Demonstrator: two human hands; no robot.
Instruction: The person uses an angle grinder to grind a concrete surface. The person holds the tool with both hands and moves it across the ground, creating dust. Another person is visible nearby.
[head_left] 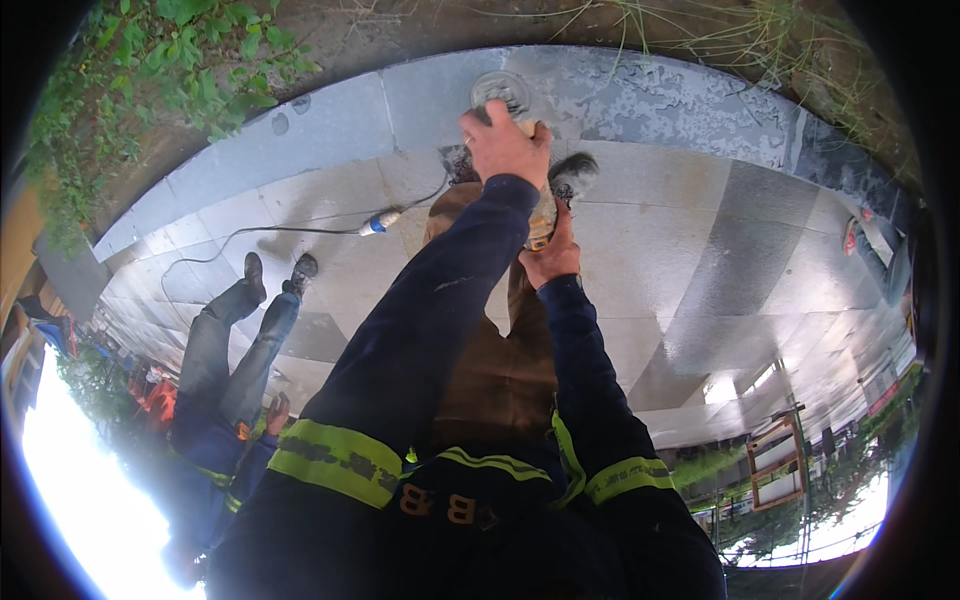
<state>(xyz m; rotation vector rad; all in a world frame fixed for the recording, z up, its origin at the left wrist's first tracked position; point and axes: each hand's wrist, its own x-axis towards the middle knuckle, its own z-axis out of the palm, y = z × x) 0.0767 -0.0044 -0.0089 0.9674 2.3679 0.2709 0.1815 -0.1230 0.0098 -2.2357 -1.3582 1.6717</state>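
Both my hands are closed on an angle grinder (539,232) with a yellow and black body. My left hand (508,145) grips it near its head, arm stretched forward. My right hand (555,255) wraps around the rear of the body, closer to me. The round grey disc (500,93) at the far end lies against the wet grey stone edging (430,105). My left arm covers part of the tool. A dark cable (300,231) with a blue and white connector (380,222) runs off to the left.
Wet stone paving (640,240) spreads around me, with my dark boots (574,176) on it near the edging. Another person (225,350) stands at left; part of someone else shows at far right (880,255). Soil and leafy plants (185,70) lie beyond the edging.
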